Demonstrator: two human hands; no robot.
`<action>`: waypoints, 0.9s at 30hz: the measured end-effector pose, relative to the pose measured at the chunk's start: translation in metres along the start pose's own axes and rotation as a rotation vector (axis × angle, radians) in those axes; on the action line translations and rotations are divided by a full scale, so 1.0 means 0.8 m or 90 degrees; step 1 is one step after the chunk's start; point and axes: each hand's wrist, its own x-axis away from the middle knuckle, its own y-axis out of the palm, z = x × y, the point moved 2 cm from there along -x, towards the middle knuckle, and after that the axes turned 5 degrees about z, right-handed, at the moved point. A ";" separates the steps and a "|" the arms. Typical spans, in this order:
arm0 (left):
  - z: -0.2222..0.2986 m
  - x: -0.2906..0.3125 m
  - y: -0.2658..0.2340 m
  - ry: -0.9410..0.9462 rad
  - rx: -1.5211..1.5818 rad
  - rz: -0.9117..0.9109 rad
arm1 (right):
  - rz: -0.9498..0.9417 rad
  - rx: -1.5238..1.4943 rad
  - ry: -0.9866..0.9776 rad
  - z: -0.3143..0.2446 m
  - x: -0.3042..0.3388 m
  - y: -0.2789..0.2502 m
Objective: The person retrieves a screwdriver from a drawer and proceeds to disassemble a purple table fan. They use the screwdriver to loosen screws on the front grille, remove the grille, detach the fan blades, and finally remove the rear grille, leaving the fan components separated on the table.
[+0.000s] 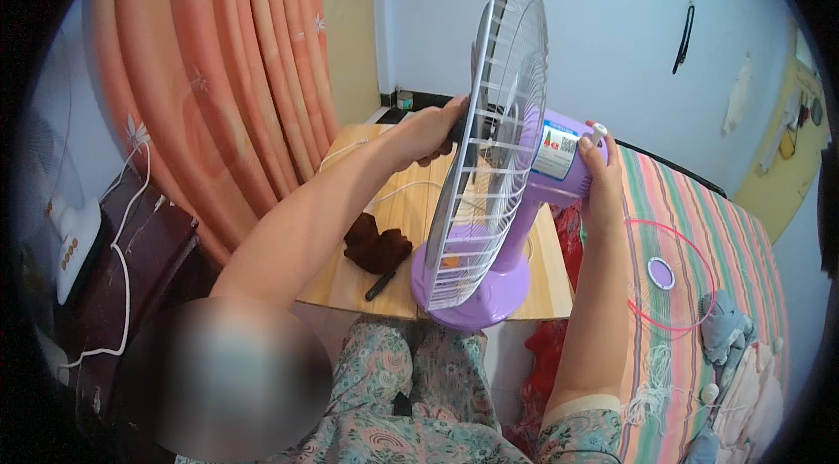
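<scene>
A purple table fan stands upright on the wooden table, turned side-on, its white wire rear grille on and dark blades showing at its open front. My left hand reaches to the middle of the blades with bent fingers. The grille's rim hides the fingertips, so what they grip does not show. Behind the grille, my right hand is closed around the back of the purple motor housing, thumb beside a white knob. A label is stuck on the housing.
On the wooden table lie a brown cloth, a black stick-like tool and a white cord. The striped bed at right holds a pink ring, a round purple-and-white cap, white string and clothes. An orange curtain hangs at left.
</scene>
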 end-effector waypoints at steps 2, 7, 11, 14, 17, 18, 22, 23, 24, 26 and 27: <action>-0.010 -0.003 0.005 0.076 0.021 0.070 | -0.006 0.014 -0.010 0.005 -0.009 -0.006; -0.020 0.031 0.023 0.330 0.009 0.136 | 0.010 0.012 -0.020 0.011 -0.018 -0.008; -0.037 0.018 0.021 0.383 0.026 0.189 | -0.014 0.031 -0.024 0.021 -0.029 -0.007; -0.046 -0.004 0.015 0.428 0.016 0.200 | -0.045 0.050 -0.030 0.014 -0.030 -0.006; -0.041 -0.009 0.009 0.358 -0.015 0.179 | -0.033 0.043 -0.041 0.019 -0.042 -0.008; -0.040 -0.013 0.011 0.332 0.047 0.149 | -0.025 0.040 -0.042 0.024 -0.046 -0.010; -0.031 -0.018 0.015 0.248 0.228 0.069 | -0.032 0.062 -0.037 0.024 -0.046 -0.011; -0.030 -0.015 0.013 0.232 0.228 0.065 | -0.039 0.067 -0.035 0.021 -0.041 -0.006; -0.028 -0.012 0.012 0.219 0.212 0.065 | -0.045 0.072 -0.034 0.019 -0.038 -0.004; -0.021 -0.006 0.004 0.186 0.147 0.081 | -0.052 0.074 -0.040 0.024 -0.047 -0.002; -0.017 -0.006 0.004 0.168 0.110 0.085 | -0.050 0.081 -0.044 0.027 -0.050 -0.004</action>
